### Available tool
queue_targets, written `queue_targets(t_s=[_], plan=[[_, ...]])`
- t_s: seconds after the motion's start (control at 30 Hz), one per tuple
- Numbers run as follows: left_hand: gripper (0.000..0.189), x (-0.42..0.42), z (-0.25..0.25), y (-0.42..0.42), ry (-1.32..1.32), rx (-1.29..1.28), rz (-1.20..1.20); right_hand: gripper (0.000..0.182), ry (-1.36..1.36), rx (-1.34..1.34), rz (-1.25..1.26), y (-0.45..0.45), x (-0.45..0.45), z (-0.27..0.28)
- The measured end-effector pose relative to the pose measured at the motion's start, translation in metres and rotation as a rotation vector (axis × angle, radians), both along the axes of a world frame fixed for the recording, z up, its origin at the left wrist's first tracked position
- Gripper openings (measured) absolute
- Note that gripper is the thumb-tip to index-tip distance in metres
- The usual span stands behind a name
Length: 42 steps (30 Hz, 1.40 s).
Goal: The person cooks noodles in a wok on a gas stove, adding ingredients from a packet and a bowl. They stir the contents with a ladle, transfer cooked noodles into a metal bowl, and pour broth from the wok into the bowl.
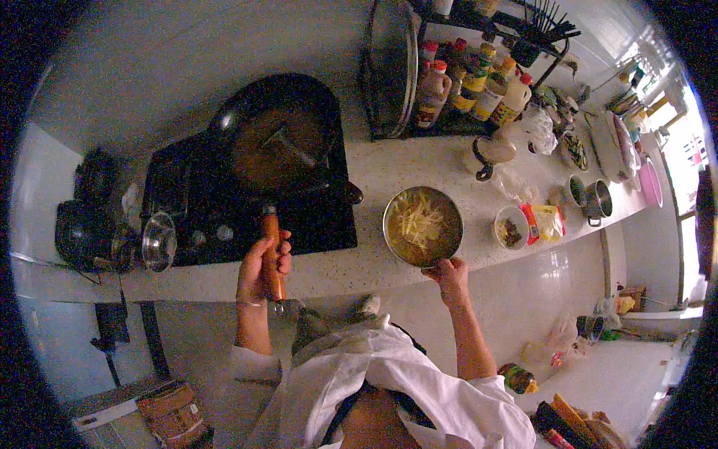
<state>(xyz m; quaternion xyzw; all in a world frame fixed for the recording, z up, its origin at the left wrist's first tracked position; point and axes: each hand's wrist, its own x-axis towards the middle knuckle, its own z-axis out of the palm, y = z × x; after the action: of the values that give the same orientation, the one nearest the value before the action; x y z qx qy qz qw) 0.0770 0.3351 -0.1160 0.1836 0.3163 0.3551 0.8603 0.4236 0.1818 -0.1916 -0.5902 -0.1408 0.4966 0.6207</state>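
Note:
My left hand [266, 266] is closed around the wooden handle [271, 247] of a dark wok [286, 84] on the black gas stove [336, 224]. Inside the wok lies a metal utensil, perhaps a spatula, whose tip and shape are hard to make out. With my right hand [447, 276] I grip the near rim of a round metal bowl [423, 226] on the speckled counter, right of the stove. Pale yellow strips of food [419, 219] sit in this bowl. A small white bowl [511, 228] with chopped bits stands to its right.
A red and yellow packet [544, 223], a lidded jar [493, 151] and two dark pots stand along the counter [370, 163]. Behind is a rack with sauce bottles [435, 92]. A clear glass bowl [159, 241] sits at the stove's left edge. Bags and a cardboard box [174, 412] are on the floor.

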Motion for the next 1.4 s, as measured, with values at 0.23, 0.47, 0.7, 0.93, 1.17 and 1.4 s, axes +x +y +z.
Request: queue_targets(t_s=[0.23,0.47,0.7,0.93,1.17,1.4], plan=[[0.047,0.002,-0.001,-0.001,-0.135,-0.055,-0.001,0.023,-0.138,-0.152,0.305,-0.007,-0.009,-0.005],[0.045,-0.007,-0.002,-0.005,-0.205,-0.054,-0.027,0.016,-0.810,-0.285,0.571,0.017,0.004,0.103],[0.019,0.001,-0.001,-0.002,-0.238,-0.191,0.003,0.038,-1.628,0.391,0.604,0.131,-0.087,0.157],[0.020,0.004,-0.005,-0.006,-0.242,-0.019,0.019,0.026,-1.615,-0.093,0.762,0.185,-0.114,0.140],[0.020,0.003,-0.007,-0.035,-0.288,0.027,0.031,0.018,-1.465,0.005,0.724,0.155,-0.106,0.178],[0.023,0.040,-0.008,-0.086,-0.177,0.055,0.158,0.021,-1.426,0.293,0.780,0.149,-0.067,0.166]])
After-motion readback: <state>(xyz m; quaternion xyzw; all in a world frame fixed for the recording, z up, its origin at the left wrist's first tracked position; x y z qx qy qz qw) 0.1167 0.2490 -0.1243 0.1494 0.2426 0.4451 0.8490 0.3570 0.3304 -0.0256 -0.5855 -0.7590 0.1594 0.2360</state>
